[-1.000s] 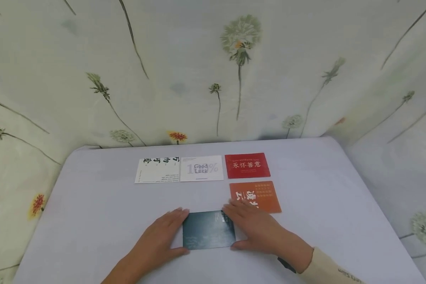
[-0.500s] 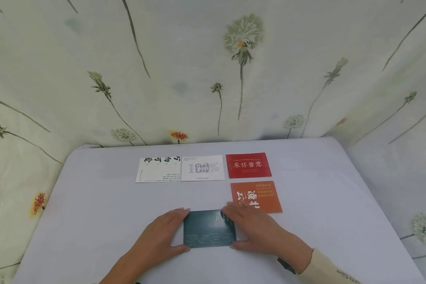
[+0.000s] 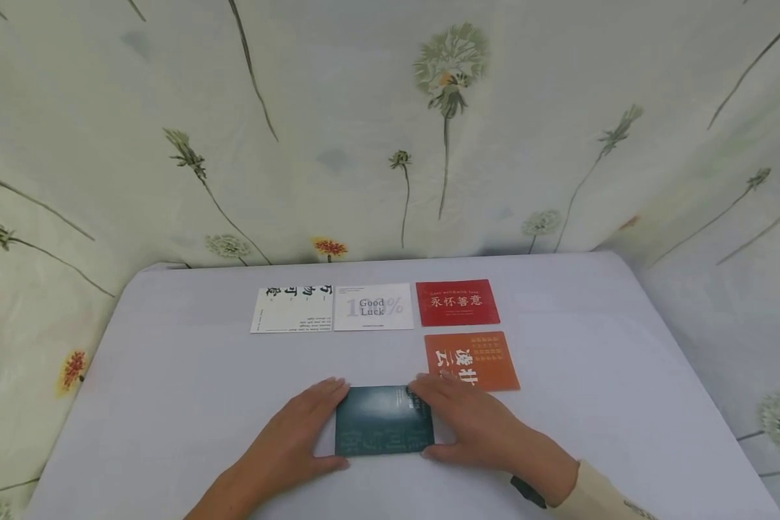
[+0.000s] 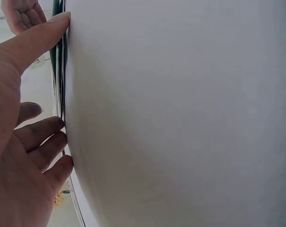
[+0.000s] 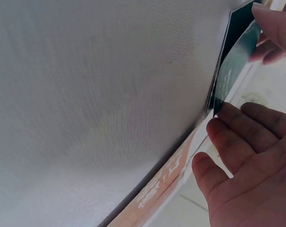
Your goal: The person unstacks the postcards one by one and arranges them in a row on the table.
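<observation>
In the head view a dark green postcard (image 3: 385,420) with faint pale print lies near the front middle, between both hands. My left hand (image 3: 295,433) grips its left side, thumb at the near corner and fingertips at the far one. At the right side my right hand (image 3: 471,422) does the same, its fingers overlapping the lower left of an orange card (image 3: 487,357). The left wrist view shows several thin layered edges (image 4: 61,66) beside the thumb. In the right wrist view the green card (image 5: 235,66) bows away from another dark layer under it.
Behind the hands lie a white card with black characters (image 3: 292,312), a white "Good Luck" card (image 3: 373,307) and a red card (image 3: 458,303) in a row. The white-covered table (image 3: 136,404) ends at a curtain (image 3: 338,130) printed with dandelions.
Both hands keep their places at the card's sides. The sheen on the green card has shifted, and the whole scene slides slightly to the right in the head view.
</observation>
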`<state>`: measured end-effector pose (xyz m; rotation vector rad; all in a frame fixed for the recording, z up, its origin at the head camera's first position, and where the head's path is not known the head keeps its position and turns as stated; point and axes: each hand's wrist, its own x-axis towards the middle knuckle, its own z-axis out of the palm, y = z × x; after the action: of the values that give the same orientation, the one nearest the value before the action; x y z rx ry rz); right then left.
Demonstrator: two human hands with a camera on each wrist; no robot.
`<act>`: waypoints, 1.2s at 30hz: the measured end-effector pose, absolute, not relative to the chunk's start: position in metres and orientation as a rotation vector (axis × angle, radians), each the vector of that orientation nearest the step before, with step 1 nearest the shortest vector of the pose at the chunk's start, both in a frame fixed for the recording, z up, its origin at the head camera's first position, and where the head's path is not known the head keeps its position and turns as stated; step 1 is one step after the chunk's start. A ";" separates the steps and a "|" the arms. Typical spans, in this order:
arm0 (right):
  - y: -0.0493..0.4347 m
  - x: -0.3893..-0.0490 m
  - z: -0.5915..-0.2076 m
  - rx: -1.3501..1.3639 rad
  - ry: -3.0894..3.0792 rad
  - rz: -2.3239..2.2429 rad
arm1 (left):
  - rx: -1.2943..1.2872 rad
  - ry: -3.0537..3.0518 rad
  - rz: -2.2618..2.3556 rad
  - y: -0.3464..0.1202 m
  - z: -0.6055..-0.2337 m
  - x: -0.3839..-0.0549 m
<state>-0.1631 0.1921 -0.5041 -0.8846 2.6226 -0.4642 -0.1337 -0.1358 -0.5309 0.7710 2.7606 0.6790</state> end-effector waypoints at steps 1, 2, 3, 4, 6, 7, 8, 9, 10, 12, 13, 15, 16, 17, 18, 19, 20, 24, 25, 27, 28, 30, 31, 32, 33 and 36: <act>0.192 -0.163 -0.504 -0.883 2.621 -0.468 | 0.775 2.767 0.680 -0.136 -0.531 -0.133; 0.192 -0.162 -0.503 -0.882 2.621 -0.469 | 0.779 2.775 0.683 -0.136 -0.531 -0.133; 0.192 -0.162 -0.502 -0.881 2.620 -0.470 | 0.778 2.780 0.682 -0.136 -0.530 -0.133; 0.192 -0.161 -0.502 -0.880 2.620 -0.471 | 0.776 2.784 0.682 -0.135 -0.530 -0.133; 0.192 -0.161 -0.501 -0.879 2.621 -0.474 | 0.772 2.786 0.688 -0.135 -0.528 -0.133; 0.192 -0.160 -0.501 -0.878 2.622 -0.473 | 0.768 2.785 0.690 -0.135 -0.528 -0.133; 0.192 -0.160 -0.500 -0.879 2.623 -0.475 | 0.765 2.785 0.690 -0.134 -0.528 -0.133; 0.192 -0.160 -0.499 -0.881 2.624 -0.474 | 0.762 2.782 0.691 -0.134 -0.528 -0.133; 0.192 -0.160 -0.499 -0.883 2.627 -0.471 | 0.757 2.779 0.688 -0.134 -0.527 -0.133; 0.192 -0.160 -0.497 -0.887 2.630 -0.464 | 0.740 2.769 0.680 -0.133 -0.527 -0.134; 0.192 -0.160 -0.496 -0.890 2.632 -0.460 | 0.730 2.766 0.678 -0.133 -0.526 -0.134; 0.191 -0.162 -0.492 -0.899 2.638 -0.455 | 0.714 2.759 0.679 -0.134 -0.524 -0.135; 0.191 -0.163 -0.490 -0.907 2.644 -0.454 | 0.709 2.759 0.683 -0.134 -0.523 -0.137; 0.191 -0.165 -0.488 -0.916 2.650 -0.457 | 0.707 2.762 0.689 -0.134 -0.521 -0.138; 0.190 -0.167 -0.486 -0.925 2.660 -0.457 | 0.710 2.770 0.695 -0.134 -0.519 -0.141; 0.190 -0.169 -0.483 -0.932 2.670 -0.460 | 0.718 2.782 0.698 -0.134 -0.517 -0.143; 0.189 -0.172 -0.481 -0.941 2.684 -0.453 | 0.728 2.796 0.701 -0.134 -0.515 -0.147; 0.186 -0.187 -0.473 -0.969 2.743 -0.403 | 0.799 2.898 0.666 -0.132 -0.507 -0.162; 0.186 -0.190 -0.472 -0.977 2.754 -0.396 | 0.818 2.926 0.646 -0.132 -0.505 -0.166; 0.184 -0.198 -0.471 -0.999 2.780 -0.374 | 0.849 2.975 0.603 -0.131 -0.503 -0.172; 0.184 -0.201 -0.471 -1.012 2.790 -0.370 | 0.861 2.993 0.581 -0.130 -0.503 -0.175; 0.183 -0.207 -0.471 -1.038 2.807 -0.355 | 0.874 3.017 0.543 -0.130 -0.503 -0.180; 0.183 -0.209 -0.472 -1.053 2.815 -0.342 | 0.877 3.022 0.530 -0.129 -0.503 -0.182; 0.183 -0.211 -0.473 -1.069 2.825 -0.326 | 0.877 3.025 0.517 -0.129 -0.504 -0.184; 0.183 -0.214 -0.473 -1.085 2.831 -0.315 | 0.876 3.029 0.508 -0.128 -0.505 -0.185; 0.181 -0.220 -0.477 -1.130 2.848 -0.287 | 0.868 3.052 0.470 -0.128 -0.509 -0.190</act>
<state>-0.2197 0.1808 -0.4770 -1.1305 2.8484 -0.2873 -0.1896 -0.1276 -0.5090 0.8685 3.0521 0.4700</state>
